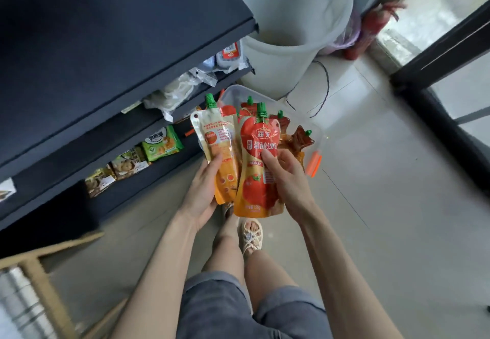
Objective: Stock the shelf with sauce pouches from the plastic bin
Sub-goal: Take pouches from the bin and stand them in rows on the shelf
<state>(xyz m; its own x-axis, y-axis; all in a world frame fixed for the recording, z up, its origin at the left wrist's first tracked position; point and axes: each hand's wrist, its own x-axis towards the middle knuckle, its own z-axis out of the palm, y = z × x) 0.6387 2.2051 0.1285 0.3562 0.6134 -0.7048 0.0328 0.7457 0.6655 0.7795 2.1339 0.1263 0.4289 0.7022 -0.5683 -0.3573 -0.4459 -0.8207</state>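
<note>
2 hands (204, 190) (287, 182) w/ 2 front pouches (217, 137) (254, 195)

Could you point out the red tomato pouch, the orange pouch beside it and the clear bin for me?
Red tomato pouch (258, 139): head view, printed front under the green cap.
Orange pouch (216, 137): head view, pale upper panel.
Clear bin (233, 93): head view, far corner wall.

Pale grey tiled floor (371, 206) under me: clear plastic bin (233, 92), big white round tub (281, 68) behind it. Dark shelf (106, 47) on my left, green snack pkts (161, 143) on lower tier.
</note>
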